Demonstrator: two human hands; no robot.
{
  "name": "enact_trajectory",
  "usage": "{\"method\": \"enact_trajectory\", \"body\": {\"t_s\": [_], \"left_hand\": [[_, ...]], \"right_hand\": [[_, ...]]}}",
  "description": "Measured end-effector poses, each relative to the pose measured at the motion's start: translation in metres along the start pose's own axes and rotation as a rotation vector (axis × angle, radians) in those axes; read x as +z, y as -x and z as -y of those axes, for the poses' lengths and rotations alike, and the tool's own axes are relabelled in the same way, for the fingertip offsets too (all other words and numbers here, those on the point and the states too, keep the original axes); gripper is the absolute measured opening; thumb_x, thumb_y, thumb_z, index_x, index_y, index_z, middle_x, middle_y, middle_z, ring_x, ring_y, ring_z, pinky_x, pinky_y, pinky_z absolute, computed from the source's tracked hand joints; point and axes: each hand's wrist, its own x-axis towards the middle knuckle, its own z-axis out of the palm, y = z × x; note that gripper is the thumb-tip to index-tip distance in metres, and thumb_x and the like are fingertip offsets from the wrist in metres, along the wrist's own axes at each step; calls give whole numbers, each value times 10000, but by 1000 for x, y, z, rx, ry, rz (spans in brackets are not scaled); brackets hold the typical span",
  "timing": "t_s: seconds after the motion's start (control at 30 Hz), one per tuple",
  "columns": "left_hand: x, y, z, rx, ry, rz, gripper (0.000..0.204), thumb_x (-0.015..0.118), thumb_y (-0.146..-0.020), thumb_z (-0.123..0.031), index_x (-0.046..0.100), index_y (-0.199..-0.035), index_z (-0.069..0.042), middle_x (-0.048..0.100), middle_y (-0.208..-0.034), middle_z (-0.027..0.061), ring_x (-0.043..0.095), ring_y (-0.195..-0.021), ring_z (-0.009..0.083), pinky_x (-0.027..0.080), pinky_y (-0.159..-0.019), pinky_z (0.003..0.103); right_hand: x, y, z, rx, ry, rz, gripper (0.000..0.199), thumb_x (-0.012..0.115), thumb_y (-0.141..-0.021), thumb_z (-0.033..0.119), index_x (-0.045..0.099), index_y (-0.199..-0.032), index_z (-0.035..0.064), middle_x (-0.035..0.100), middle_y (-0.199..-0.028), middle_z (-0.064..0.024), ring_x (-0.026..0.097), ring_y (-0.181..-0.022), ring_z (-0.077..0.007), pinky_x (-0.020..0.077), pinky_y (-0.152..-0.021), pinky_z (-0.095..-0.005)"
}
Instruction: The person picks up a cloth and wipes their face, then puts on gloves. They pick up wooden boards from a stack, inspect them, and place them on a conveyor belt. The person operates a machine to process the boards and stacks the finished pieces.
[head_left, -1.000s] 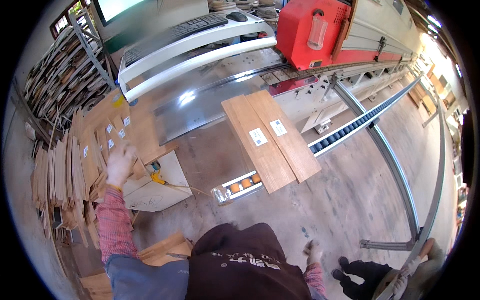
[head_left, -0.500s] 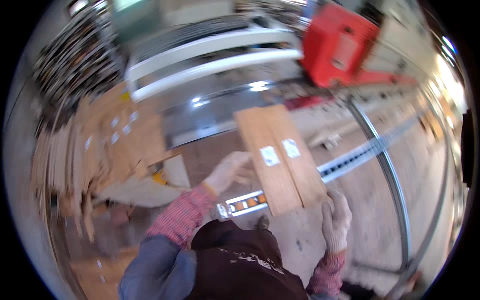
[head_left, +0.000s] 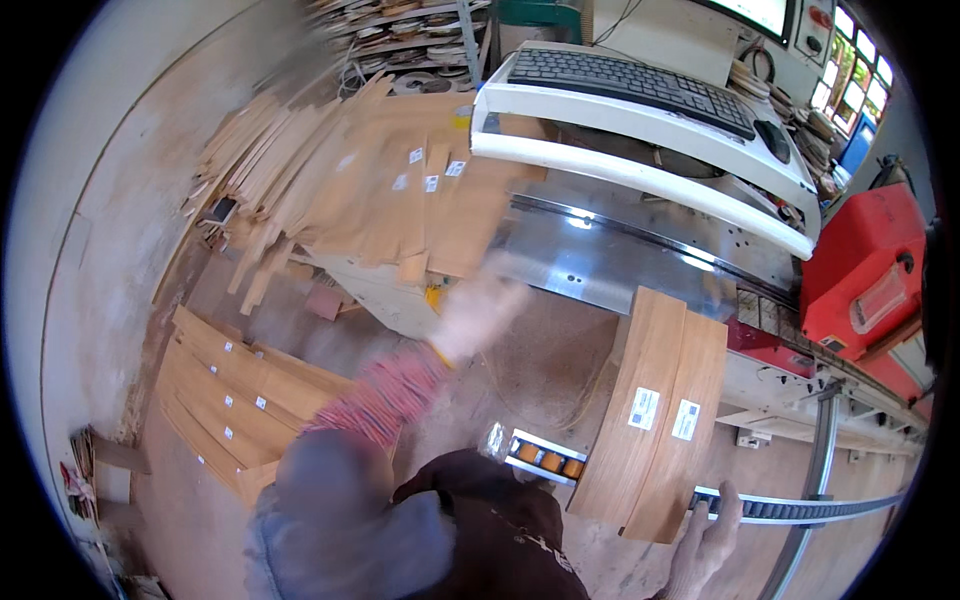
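Two wooden boards [head_left: 655, 400], each with a white label, lie side by side across the roller rail [head_left: 805, 510]. My right hand [head_left: 708, 540], in a pale glove, is just right of their near end. Its thumb and fingers are apart in front of the rail, with nothing seen in them. My left hand [head_left: 482, 312], also gloved, is stretched forward, left of the boards and near the metal machine bed [head_left: 570, 255]. Motion blurs its fingers. Beyond it, labelled boards and thin strips are piled on a bench [head_left: 390, 310].
Labelled boards [head_left: 240, 400] are stacked low at the left. A white shelf with a keyboard [head_left: 630, 85] and a mouse [head_left: 772, 142] juts out above the machine bed. A red machine housing [head_left: 865, 270] stands at the right, with a metal rail [head_left: 822, 455] below it.
My view has swung left, bringing the low stack and more of the bench into sight. My left hand has moved away from the two boards toward the bench. The boards remain on the rail.
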Motion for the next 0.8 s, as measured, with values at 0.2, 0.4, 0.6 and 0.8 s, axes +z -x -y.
{"method": "enact_trajectory", "body": {"t_s": [0.2,0.4,0.6,0.8], "left_hand": [[-65,-35,182,-244,290,-153,409,559,-1094,-408,690,-1200,-36,680,-1244,128,679,-1056,207,572,-852,407],[-8,-12,0,-61,876,500,310,570,-1059,-224,657,-1267,-12,695,-1190,134,725,-970,235,612,-804,365],[59,0,-92,-292,1377,657,587,661,-1019,-459,604,-1396,-12,708,-1210,155,719,-1070,245,600,-873,384],[14,-25,28,-51,72,-94,479,717,-961,-348,643,-1377,-123,727,-995,117,748,-876,273,603,-802,439]], "right_hand": [[11,-8,8,87,168,55,411,713,-960,150,647,-1325,-27,698,-1185,-214,687,-1098,-400,561,-951,-448],[32,-33,-16,191,168,-44,475,711,-973,228,620,-1393,26,702,-1241,-222,721,-1082,-361,573,-947,-439],[56,-36,0,80,168,-28,487,691,-995,222,599,-1415,-8,695,-1290,-250,716,-1116,-371,569,-971,-432],[28,8,-1,174,-10,-138,424,604,-1033,64,561,-1423,-98,648,-1358,-229,646,-1234,-300,508,-1050,-389]]}}
